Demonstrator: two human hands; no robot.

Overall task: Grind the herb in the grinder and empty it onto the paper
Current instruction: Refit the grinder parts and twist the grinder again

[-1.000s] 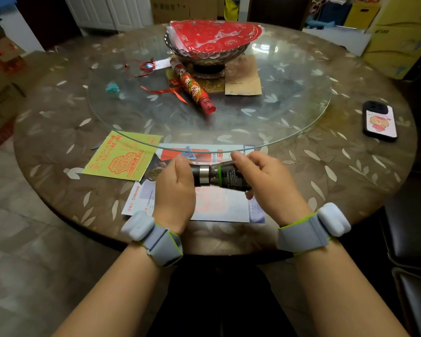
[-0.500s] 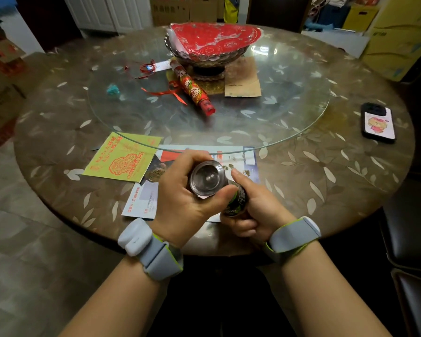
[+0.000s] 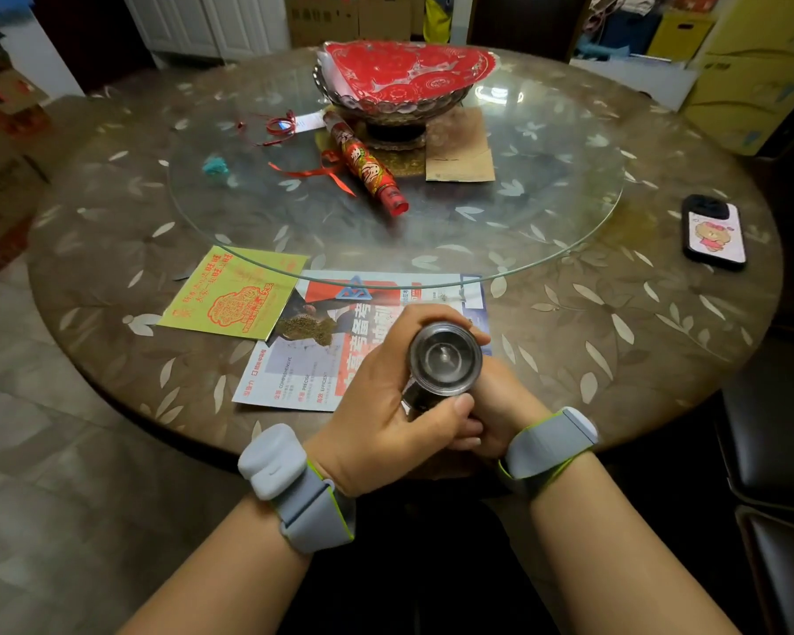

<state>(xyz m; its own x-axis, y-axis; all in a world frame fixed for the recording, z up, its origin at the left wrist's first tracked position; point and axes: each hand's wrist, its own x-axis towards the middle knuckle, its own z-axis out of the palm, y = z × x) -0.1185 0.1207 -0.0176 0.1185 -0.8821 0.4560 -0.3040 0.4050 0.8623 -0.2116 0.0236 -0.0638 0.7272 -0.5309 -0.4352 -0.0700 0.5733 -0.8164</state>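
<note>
The grinder (image 3: 445,359) is a dark metal cylinder held upright above the table's near edge, its round shiny end facing the camera. My left hand (image 3: 377,405) wraps around its upper part from the left. My right hand (image 3: 500,405) grips its lower body from underneath, mostly hidden behind the left hand. The paper (image 3: 303,373), a printed flyer in white, red and blue, lies flat on the table under and beyond the hands. A small brownish pile of ground herb (image 3: 306,330) sits on the flyer's upper left part.
A yellow-green printed sheet (image 3: 234,291) lies left of the flyer. A round glass turntable (image 3: 546,213) carries a bowl with red paper (image 3: 404,80), a red tube (image 3: 363,162), ribbon and a brown card. A phone (image 3: 713,231) rests at the right. Dark chairs stand at the right edge.
The grinder went from lying sideways between both hands to standing upright with its end toward the camera. Both hands drew closer together and nearer to me.
</note>
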